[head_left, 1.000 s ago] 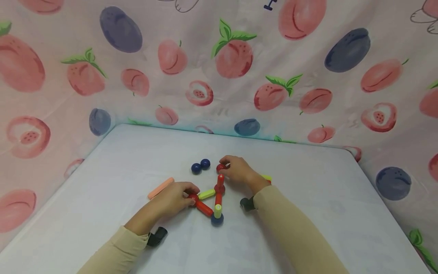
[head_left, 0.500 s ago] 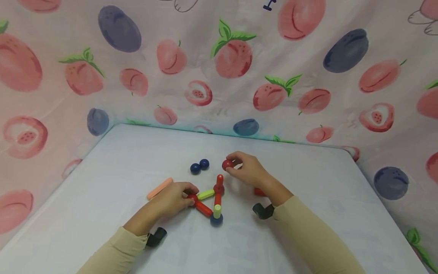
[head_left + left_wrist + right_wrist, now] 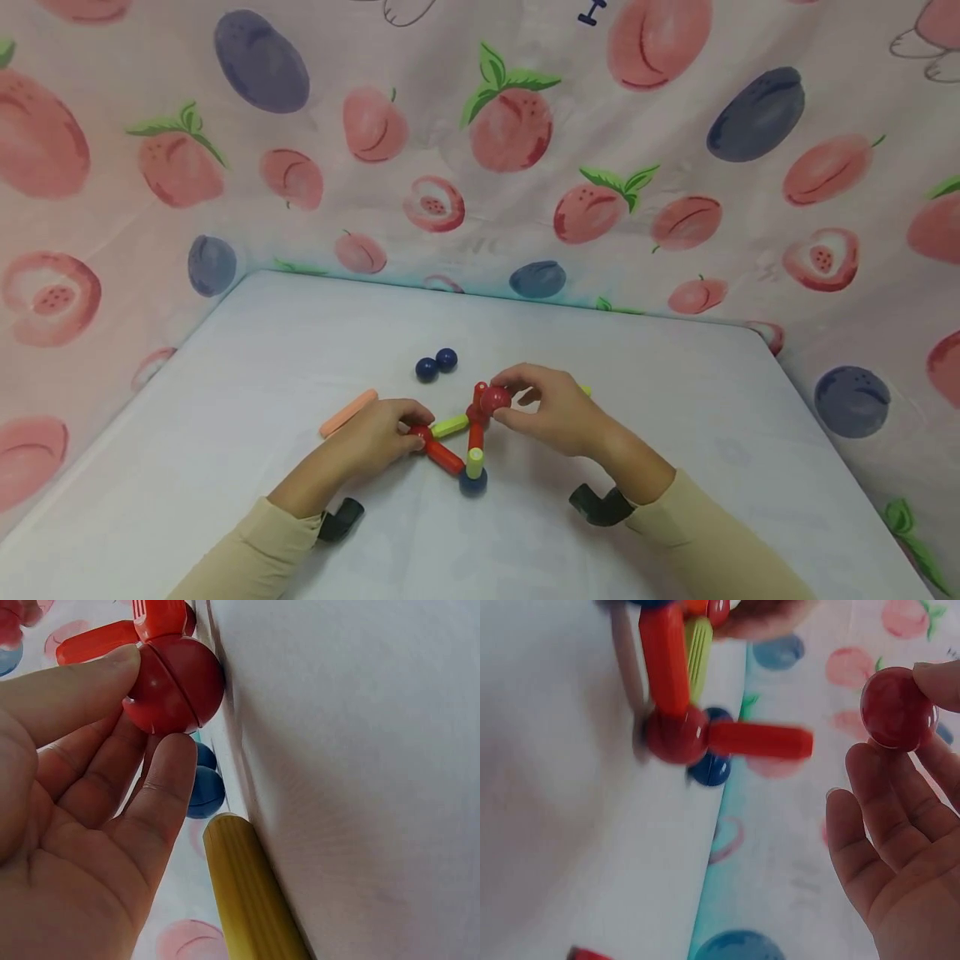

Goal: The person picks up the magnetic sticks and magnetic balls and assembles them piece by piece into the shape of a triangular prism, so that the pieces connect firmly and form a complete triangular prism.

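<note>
A triangle of magnetic rods and balls lies on the white table. My left hand (image 3: 378,437) pinches its left red ball (image 3: 180,686) between thumb and fingers. From that ball run a yellow-green rod (image 3: 450,426) and a red rod (image 3: 446,457). At the near corner a blue ball (image 3: 473,482) carries an upright yellow-green rod (image 3: 475,462). The far corner's red ball (image 3: 676,735) carries an upright red rod (image 3: 761,741). My right hand (image 3: 558,412) holds a loose red ball (image 3: 898,709) by its fingertips, raised near that upright rod and apart from it in the right wrist view.
Two blue balls (image 3: 427,369) sit together beyond the triangle. An orange-peach rod (image 3: 348,412) lies beside my left hand. Behind my right hand a yellow-green piece (image 3: 587,390) peeks out. Fruit-printed cloth (image 3: 480,208) hangs at the table's back.
My right hand has lifted the loose red ball off to the right, then brought it nearer, beside the upright red rod. The left hand keeps its hold on the corner ball.
</note>
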The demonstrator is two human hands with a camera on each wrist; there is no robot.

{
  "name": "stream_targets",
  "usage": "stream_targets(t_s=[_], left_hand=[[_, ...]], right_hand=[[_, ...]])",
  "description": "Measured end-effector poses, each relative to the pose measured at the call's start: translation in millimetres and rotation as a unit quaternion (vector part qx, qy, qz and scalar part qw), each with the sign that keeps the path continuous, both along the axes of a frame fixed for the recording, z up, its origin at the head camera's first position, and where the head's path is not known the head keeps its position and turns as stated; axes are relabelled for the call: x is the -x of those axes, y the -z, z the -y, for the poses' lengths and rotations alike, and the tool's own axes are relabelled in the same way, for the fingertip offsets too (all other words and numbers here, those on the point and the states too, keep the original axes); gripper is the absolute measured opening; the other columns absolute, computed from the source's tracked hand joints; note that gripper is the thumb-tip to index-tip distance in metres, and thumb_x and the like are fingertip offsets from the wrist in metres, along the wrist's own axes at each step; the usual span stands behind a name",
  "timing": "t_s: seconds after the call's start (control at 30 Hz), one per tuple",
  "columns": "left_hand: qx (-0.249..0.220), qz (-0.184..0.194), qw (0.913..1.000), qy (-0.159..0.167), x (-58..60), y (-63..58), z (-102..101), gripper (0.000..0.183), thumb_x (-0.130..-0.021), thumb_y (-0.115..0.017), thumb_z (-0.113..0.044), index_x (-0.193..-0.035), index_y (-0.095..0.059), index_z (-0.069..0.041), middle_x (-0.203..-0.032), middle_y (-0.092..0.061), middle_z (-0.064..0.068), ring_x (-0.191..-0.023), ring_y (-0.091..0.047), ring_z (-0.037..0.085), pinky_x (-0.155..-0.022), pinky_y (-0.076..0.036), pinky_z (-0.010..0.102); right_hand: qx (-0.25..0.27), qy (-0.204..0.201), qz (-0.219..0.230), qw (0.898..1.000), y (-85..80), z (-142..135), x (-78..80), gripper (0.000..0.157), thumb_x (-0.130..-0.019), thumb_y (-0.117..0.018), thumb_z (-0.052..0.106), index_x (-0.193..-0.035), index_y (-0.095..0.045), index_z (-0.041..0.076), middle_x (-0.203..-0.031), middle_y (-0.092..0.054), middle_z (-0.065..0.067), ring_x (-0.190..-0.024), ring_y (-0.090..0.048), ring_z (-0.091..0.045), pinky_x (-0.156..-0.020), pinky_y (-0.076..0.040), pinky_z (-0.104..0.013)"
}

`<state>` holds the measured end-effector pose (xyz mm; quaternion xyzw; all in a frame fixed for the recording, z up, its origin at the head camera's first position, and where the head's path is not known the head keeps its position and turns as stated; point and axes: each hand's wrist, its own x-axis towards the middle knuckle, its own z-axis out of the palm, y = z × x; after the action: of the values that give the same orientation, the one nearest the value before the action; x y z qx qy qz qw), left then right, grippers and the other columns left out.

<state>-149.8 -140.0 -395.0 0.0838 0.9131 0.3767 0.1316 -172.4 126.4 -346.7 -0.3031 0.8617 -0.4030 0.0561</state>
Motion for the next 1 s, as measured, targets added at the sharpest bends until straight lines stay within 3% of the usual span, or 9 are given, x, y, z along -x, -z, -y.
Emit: stream_targets(t_s=[0.23,0.47,0.73,1.0], left_hand=[[0.002,-0.004,1.0000,0.003,-0.3,-1.1,-1.0,0.025,-0.090,-0.075,-0.007,-0.113,-0.072,-0.016,-0.104,-0.068,-0.006,-0.091,-0.062,0.013,-0.082,-0.054,0.034],[-0.002,-0.002,1.0000,0.001,-0.8,-1.1,-0.5,0.025,-0.089,-0.075,-0.007,-0.113,-0.072,-0.015,-0.104,-0.068,-0.006,-0.091,-0.062,0.013,-0.082,-0.055,0.033],[-0.004,0.000,1.0000,0.000,0.0,-0.4,-0.5,0.025,-0.089,-0.075,-0.006,-0.113,-0.072,-0.014,-0.106,-0.068,-0.005,-0.092,-0.062,0.013,-0.082,-0.055,0.034],[0.001,-0.002,1.0000,0.001,-0.2,-0.1,-1.0,0.025,-0.089,-0.075,-0.007,-0.113,-0.072,-0.015,-0.106,-0.068,-0.005,-0.092,-0.062,0.013,-0.082,-0.055,0.034]], right_hand=[[-0.005,-0.048,0.005,0.999,-3.1,5.5,-19.9,0.031,-0.089,-0.076,0.018,-0.119,-0.068,0.014,-0.110,-0.066,0.013,-0.100,-0.059,-0.010,-0.088,-0.054,-0.038],[-0.020,-0.073,0.005,0.997,-3.8,9.6,-28.8,0.033,-0.088,-0.076,0.017,-0.119,-0.067,0.014,-0.112,-0.065,0.012,-0.101,-0.059,-0.009,-0.089,-0.054,-0.038],[-0.034,-0.086,0.005,0.996,-0.2,12.4,-31.2,0.034,-0.089,-0.075,0.017,-0.121,-0.066,0.013,-0.114,-0.066,0.008,-0.102,-0.059,-0.010,-0.089,-0.054,-0.042],[-0.045,-0.065,0.016,0.997,-0.2,12.3,-32.5,0.035,-0.088,-0.077,0.019,-0.120,-0.066,0.015,-0.115,-0.065,0.009,-0.102,-0.059,-0.011,-0.088,-0.055,-0.044]])
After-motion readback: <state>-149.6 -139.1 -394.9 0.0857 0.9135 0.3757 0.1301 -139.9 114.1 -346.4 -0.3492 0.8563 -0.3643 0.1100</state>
